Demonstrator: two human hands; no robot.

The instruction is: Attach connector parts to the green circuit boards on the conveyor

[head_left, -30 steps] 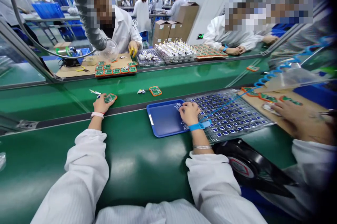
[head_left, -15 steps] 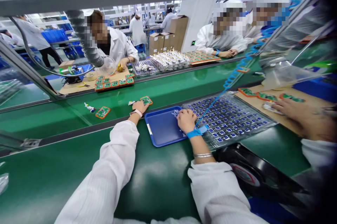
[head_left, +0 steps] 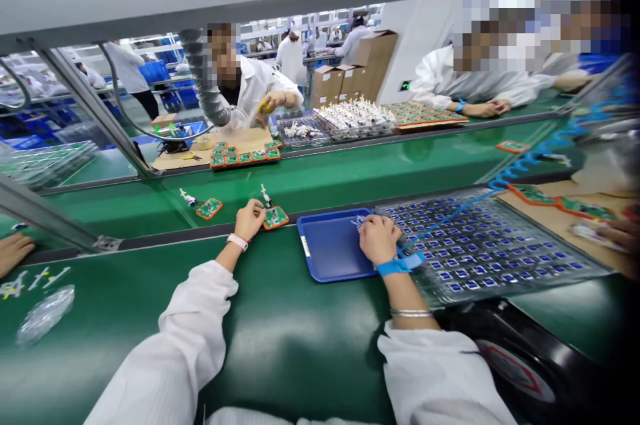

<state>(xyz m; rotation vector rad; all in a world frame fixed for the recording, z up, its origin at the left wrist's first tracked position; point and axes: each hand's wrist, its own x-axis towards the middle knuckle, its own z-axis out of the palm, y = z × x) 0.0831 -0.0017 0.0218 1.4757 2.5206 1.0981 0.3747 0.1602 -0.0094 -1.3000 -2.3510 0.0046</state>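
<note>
The left hand (head_left: 249, 220) is held just beside an orange-framed circuit board (head_left: 275, 217) on the green belt (head_left: 125, 212), its fingers (head_left: 257, 210) curled narrowly; no hold can be told. The right hand (head_left: 380, 240) is curled over a blue tray (head_left: 333, 248), its grip hidden, beside a clear blister tray (head_left: 493, 245) of blue components.

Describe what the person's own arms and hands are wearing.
Both arms wear white coat sleeves. The bare left hand has a pale pink wristband. The bare right hand has a blue wrist strap with a thin blue cable and a silver bangle.
</note>
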